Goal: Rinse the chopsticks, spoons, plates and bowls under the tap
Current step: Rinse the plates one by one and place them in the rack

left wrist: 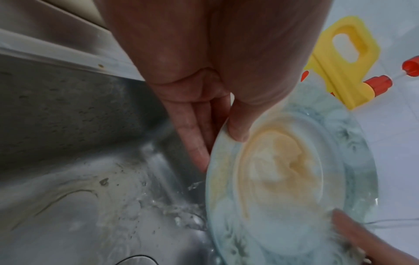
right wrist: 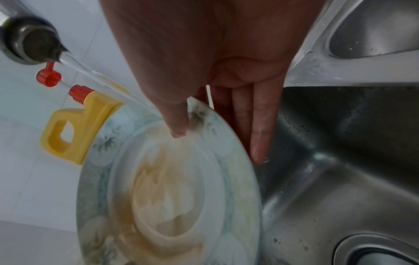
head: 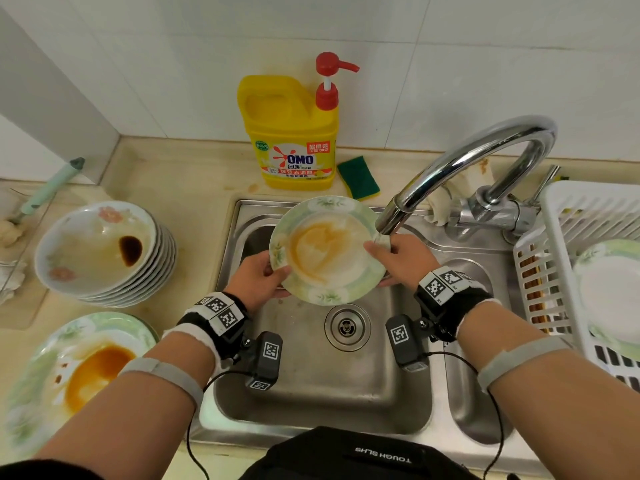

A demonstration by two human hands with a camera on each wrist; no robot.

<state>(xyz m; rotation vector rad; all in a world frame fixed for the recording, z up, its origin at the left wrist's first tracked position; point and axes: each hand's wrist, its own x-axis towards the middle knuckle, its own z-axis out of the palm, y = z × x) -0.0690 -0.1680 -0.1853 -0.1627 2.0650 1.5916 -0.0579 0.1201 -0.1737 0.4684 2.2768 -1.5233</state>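
Note:
A green-rimmed plate (head: 327, 249) smeared with orange sauce is held tilted over the sink (head: 322, 386). My left hand (head: 258, 278) pinches its left edge, thumb on the face (left wrist: 238, 125), fingers behind. My right hand (head: 398, 259) pinches the right edge the same way, thumb (right wrist: 176, 118) on the plate (right wrist: 167, 188) rim. Water runs from the tap (head: 391, 220) onto the rim beside my right thumb and spreads over the plate (left wrist: 283, 179).
A stack of dirty bowls (head: 100, 251) and a sauce-stained plate (head: 76, 372) sit on the counter at left. A yellow detergent bottle (head: 294, 133) and green sponge (head: 358, 176) stand behind the sink. A white drying rack (head: 554, 271) at right holds a plate and chopsticks.

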